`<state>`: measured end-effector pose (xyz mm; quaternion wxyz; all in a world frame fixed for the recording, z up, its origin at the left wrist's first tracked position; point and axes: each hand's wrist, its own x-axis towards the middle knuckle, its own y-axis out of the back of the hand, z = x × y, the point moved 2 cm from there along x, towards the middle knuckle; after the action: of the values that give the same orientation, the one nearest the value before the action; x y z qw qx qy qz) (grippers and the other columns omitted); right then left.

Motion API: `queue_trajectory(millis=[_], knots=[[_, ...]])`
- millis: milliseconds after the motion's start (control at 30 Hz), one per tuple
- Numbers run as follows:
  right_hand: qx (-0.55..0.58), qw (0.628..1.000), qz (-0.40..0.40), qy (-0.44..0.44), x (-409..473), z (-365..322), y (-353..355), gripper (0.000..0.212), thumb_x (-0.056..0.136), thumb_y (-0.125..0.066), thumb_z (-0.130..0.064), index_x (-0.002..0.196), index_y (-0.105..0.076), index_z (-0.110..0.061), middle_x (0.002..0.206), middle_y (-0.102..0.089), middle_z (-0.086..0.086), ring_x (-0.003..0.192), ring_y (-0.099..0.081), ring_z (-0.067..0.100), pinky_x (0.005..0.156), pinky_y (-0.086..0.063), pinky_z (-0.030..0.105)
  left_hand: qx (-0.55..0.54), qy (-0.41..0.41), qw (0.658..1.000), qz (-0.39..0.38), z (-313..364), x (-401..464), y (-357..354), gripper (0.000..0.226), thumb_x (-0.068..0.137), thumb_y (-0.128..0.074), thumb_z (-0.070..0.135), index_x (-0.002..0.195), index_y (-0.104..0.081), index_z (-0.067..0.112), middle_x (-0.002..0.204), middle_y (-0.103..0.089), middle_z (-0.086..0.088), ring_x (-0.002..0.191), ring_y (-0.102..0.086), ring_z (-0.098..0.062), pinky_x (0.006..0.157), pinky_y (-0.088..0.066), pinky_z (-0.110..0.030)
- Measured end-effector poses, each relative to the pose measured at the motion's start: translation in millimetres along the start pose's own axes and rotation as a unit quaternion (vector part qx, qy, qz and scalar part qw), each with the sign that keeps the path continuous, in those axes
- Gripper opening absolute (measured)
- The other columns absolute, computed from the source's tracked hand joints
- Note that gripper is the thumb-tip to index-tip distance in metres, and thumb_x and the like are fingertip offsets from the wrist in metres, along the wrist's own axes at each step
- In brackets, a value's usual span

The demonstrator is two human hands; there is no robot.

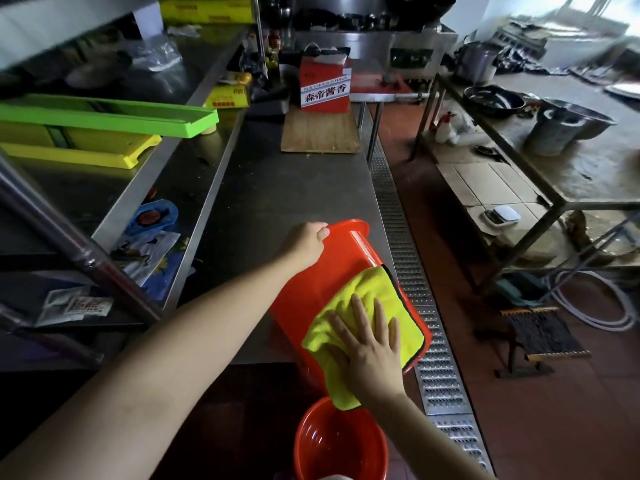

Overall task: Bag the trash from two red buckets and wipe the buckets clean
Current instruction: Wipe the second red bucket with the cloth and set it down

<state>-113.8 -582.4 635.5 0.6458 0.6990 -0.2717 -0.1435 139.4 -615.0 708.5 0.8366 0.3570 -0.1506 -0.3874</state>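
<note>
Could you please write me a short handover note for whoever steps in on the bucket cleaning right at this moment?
Left hand: grips the far end of the tipped red bucket, steadying it on the steel counter.
Right hand: fingers flat, pressing the yellow cloth against that bucket's outer side.
Second red bucket: upright on the floor below the counter edge, inside looks empty.
Done: no trash shows in either bucket; outside wipe of the first is under way.
Left: finish this wipe, then the second bucket. No trash bag is in view, so I cannot confirm the bagging.

One bucket (332,268) lies tipped on the table (277,188) edge, cloth (360,306) on it, another bucket (339,445) below.
</note>
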Motion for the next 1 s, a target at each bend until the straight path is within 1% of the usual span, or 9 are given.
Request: queue_trajectory(millis=[200,300,400,533,600,667,733,933,1000], knots=[[0.030,0.999,-0.027,-0.036,67,-12,6,0.065,0.092,-0.027,-0.075,0.153,-0.019,-0.053,0.169,0.004,-0.003,0.153,0.012,0.037,0.119,-0.004,0.064,-0.062,-0.005,0.998,-0.009,-23,-23,12,0.036,0.102,-0.048,0.019,0.133,-0.057,0.004,0.134,-0.059,-0.013,0.126,-0.054,-0.024,0.108,-0.041,-0.035],[0.038,0.997,-0.037,-0.049,98,-20,12,0.065,0.092,-0.027,-0.076,0.153,-0.019,-0.053,0.169,0.004,-0.004,0.153,0.010,0.035,0.119,-0.006,0.064,-0.042,-0.006,0.999,-0.032,-25,-21,21,0.038,0.101,-0.049,0.027,0.133,-0.058,0.010,0.136,-0.058,-0.008,0.125,-0.054,-0.021,0.107,-0.040,-0.031],[0.029,0.998,-0.038,-0.049,104,-27,13,0.067,0.091,-0.025,-0.077,0.153,-0.019,-0.051,0.169,0.005,-0.004,0.153,0.011,0.036,0.118,-0.008,0.064,-0.014,-0.027,0.999,-0.023,-15,-10,29,0.035,0.097,-0.056,0.034,0.121,-0.067,0.011,0.124,-0.059,-0.008,0.112,-0.059,-0.021,0.096,-0.042,-0.025],[-0.004,1.000,-0.010,-0.017,93,-34,7,0.073,0.088,-0.021,-0.082,0.153,-0.023,-0.049,0.169,0.000,-0.001,0.153,0.006,0.041,0.116,-0.011,0.067,0.007,-0.031,0.998,-0.054,0,1,28,0.033,0.097,-0.057,0.032,0.124,-0.067,0.015,0.127,-0.063,-0.008,0.116,-0.059,-0.022,0.098,-0.043,-0.025],[-0.032,0.999,-0.002,0.022,90,-45,0,0.073,0.089,-0.032,-0.078,0.153,-0.031,-0.044,0.169,-0.006,0.003,0.152,0.001,0.045,0.115,-0.013,0.069,0.011,-0.034,0.998,-0.057,0,1,29,0.033,0.096,-0.058,0.030,0.123,-0.067,0.013,0.126,-0.065,-0.008,0.116,-0.061,-0.022,0.098,-0.044,-0.026],[-0.058,0.996,-0.002,0.064,91,-60,-6,0.071,0.088,-0.042,-0.073,0.151,-0.038,-0.041,0.168,-0.010,0.004,0.152,-0.001,0.046,0.114,-0.014,0.070,0.031,-0.046,0.997,-0.053,-4,-1,33,0.031,0.096,-0.058,0.029,0.123,-0.067,0.014,0.123,-0.066,-0.008,0.115,-0.061,-0.022,0.091,-0.041,-0.020],[-0.059,0.996,-0.012,0.072,96,-68,-8,0.070,0.087,-0.039,-0.072,0.150,-0.039,-0.042,0.168,-0.010,0.003,0.152,-0.002,0.044,0.114,-0.013,0.070,0.055,-0.054,0.995,-0.062,-9,-2,36,0.032,0.097,-0.056,0.030,0.125,-0.066,0.018,0.121,-0.066,-0.007,0.112,-0.061,-0.021,0.084,-0.036,-0.017],[0.052,0.998,-0.024,0.029,124,-18,5,0.069,0.086,-0.031,-0.078,0.150,-0.028,-0.054,0.168,-0.010,-0.010,0.155,-0.004,0.028,0.118,-0.017,0.056,0.070,-0.035,0.994,-0.082,-21,-4,42,0.039,0.097,-0.058,0.034,0.133,-0.060,0.019,0.129,-0.061,-0.008,0.120,-0.056,-0.023,0.088,-0.032,-0.017],[0.135,0.990,-0.035,0.014,144,12,12,0.067,0.086,-0.047,-0.075,0.148,-0.036,-0.053,0.166,-0.020,-0.009,0.153,-0.016,0.026,0.116,-0.027,0.050,0.072,-0.034,0.994,-0.081,-22,-6,42,0.038,0.097,-0.058,0.032,0.132,-0.060,0.019,0.127,-0.061,-0.011,0.118,-0.057,-0.025,0.085,-0.033,-0.017]])
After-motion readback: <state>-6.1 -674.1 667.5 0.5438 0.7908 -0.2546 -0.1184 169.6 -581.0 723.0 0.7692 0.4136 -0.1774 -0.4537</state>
